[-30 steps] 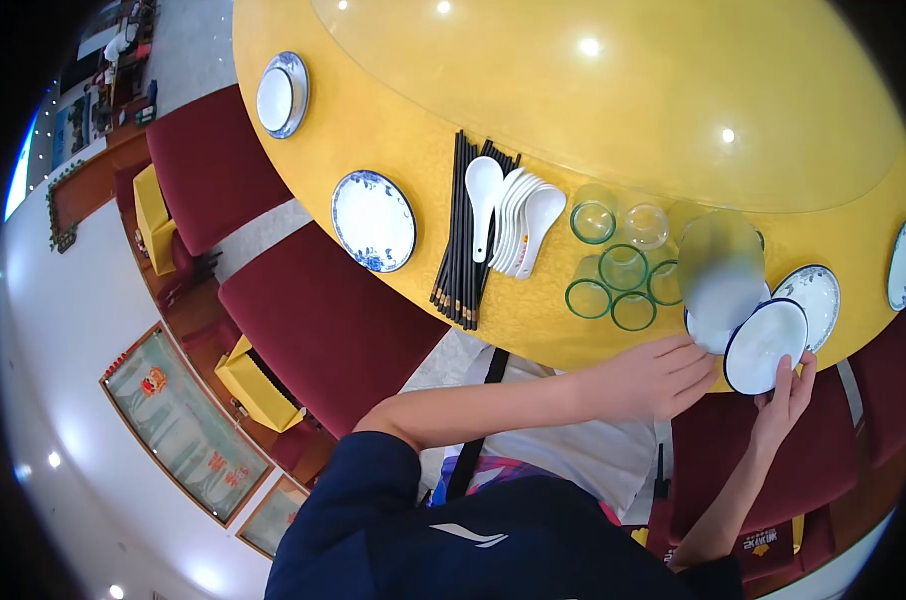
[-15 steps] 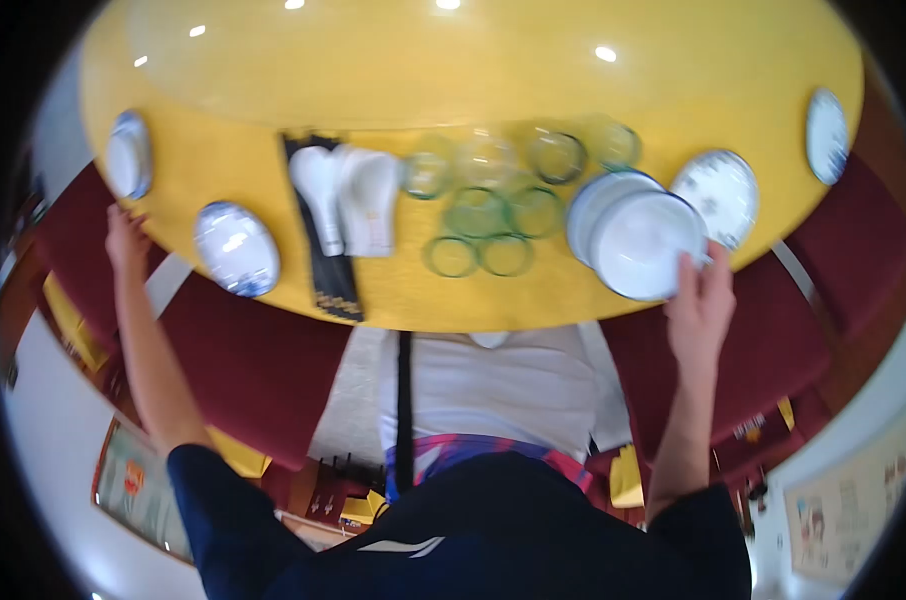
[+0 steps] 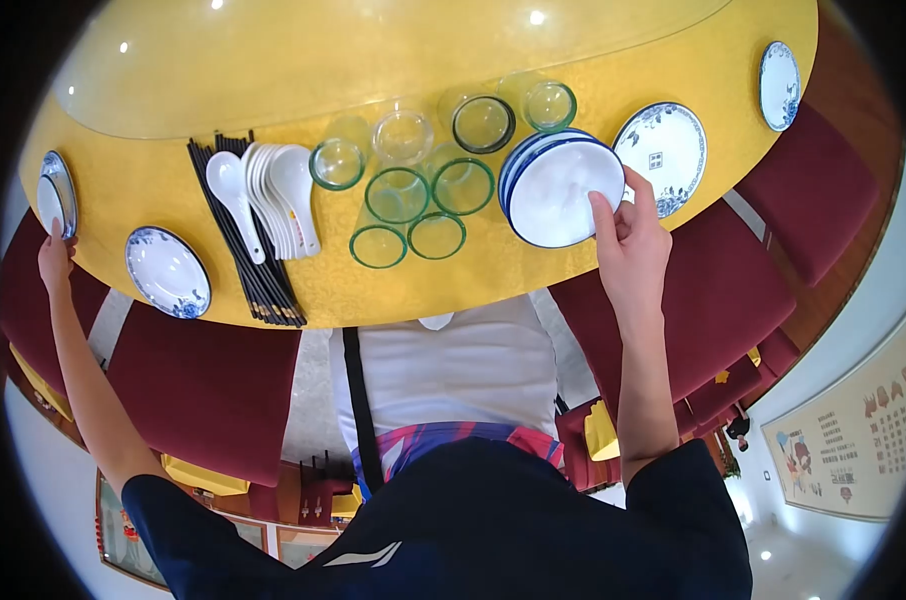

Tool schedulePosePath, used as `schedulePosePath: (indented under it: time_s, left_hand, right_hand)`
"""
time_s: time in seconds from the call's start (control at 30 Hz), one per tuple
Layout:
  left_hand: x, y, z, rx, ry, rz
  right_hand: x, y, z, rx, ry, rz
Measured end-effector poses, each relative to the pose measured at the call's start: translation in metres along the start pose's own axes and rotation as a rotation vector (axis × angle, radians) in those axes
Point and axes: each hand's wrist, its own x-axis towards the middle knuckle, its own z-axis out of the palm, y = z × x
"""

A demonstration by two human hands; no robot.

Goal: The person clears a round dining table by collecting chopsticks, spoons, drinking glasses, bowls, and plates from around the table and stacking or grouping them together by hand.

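At the far left, my left hand (image 3: 57, 262) reaches to the table edge, fingers closed at the near rim of a small white bowl (image 3: 50, 206). That bowl rests on a blue-patterned plate (image 3: 63, 170). On the right, my right hand (image 3: 633, 230) pinches the rim of the top bowl (image 3: 563, 192) of a blue-rimmed stack, thumb inside and fingers outside. The stack tilts toward me; its lower bowls are mostly hidden. Just beyond my right fingers lies a flat patterned plate (image 3: 670, 150), partly covered by the stack.
Several green-rimmed glasses (image 3: 398, 195) stand mid-table beside white soup spoons (image 3: 283, 190) and black chopsticks (image 3: 223, 235). Other plates lie at left (image 3: 169, 272) and far right (image 3: 779, 88). A glass turntable (image 3: 373, 50) covers the table's middle. Maroon chairs (image 3: 203, 390) line the edge.
My left hand has moved up to the small bowl's rim. My right hand still grips the top bowl, now lined up more closely over the stack. The view has shifted right.
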Motion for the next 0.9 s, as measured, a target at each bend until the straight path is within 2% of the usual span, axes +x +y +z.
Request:
schedulePosePath:
  time_s: [0.03,0.1,0.17,0.23,0.27,0.33,0.37,0.4,0.43,0.47,0.5,0.53,0.57,0.6,0.63,0.7,0.87,0.9]
  left_hand:
    - [0.008,-0.007,0.000,-0.102,-0.024,0.002]
    - [0.016,-0.023,-0.011,-0.084,0.004,0.034]
    - [-0.011,-0.008,-0.025,-0.031,0.094,0.098]
    - [-0.056,0.009,-0.050,0.053,0.079,0.175]
    - [-0.093,0.022,-0.054,-0.205,0.188,0.159]
    - [-0.193,0.080,-0.061,-0.186,0.433,0.182]
    - [-0.263,0.130,-0.055,-0.060,0.505,0.167]
    - [-0.303,0.149,-0.048,-0.099,0.506,0.197]
    - [-0.345,0.174,-0.022,-0.364,0.465,0.249]
    - [-0.391,0.201,0.003,-0.367,0.297,0.315]
    - [-0.441,0.243,0.040,-0.480,0.267,0.303]
    - [-0.460,0.237,0.070,-0.379,0.139,0.468]
    - [-0.490,0.253,0.092,-0.401,-0.112,0.364]
    - [-0.516,0.270,0.116,-0.530,-0.284,0.365]
    - [-0.540,0.289,0.136,-0.611,-0.365,0.433]
    - [-0.567,0.317,0.165,-0.704,-0.461,0.525]
    - [-0.580,0.342,0.189,-0.674,-0.504,0.499]
    - [-0.578,0.343,0.188,-0.559,-0.486,0.540]
  right_hand:
    - [0.000,-0.001,0.000,-0.022,0.003,-0.024]
    - [0.000,0.000,-0.002,-0.042,0.006,-0.045]
    - [-0.002,0.005,-0.004,-0.048,0.065,-0.034]
    - [-0.002,0.004,-0.016,-0.025,0.137,-0.047]
    - [-0.003,0.005,-0.023,-0.009,0.212,-0.064]
    - [-0.005,0.007,-0.032,0.103,0.313,-0.074]
    - [-0.009,0.005,-0.034,0.137,0.292,-0.108]
    - [-0.012,0.003,-0.035,0.170,0.267,-0.151]
    - [-0.017,-0.001,-0.034,0.184,0.179,-0.243]
    - [-0.022,-0.006,-0.033,0.197,0.089,-0.342]
    - [-0.026,-0.014,-0.035,0.272,-0.061,-0.440]
    - [-0.029,-0.015,-0.029,0.406,-0.144,-0.507]
    - [-0.031,-0.022,-0.028,0.425,-0.180,-0.525]
    - [-0.031,-0.026,-0.028,0.441,-0.215,-0.545]
    - [-0.028,-0.024,-0.029,0.442,-0.203,-0.545]
    - [-0.030,-0.014,-0.031,0.190,0.036,-0.395]
    - [-0.015,0.022,-0.029,0.187,0.097,-0.302]
    - [-0.012,0.025,-0.025,0.192,0.075,-0.279]
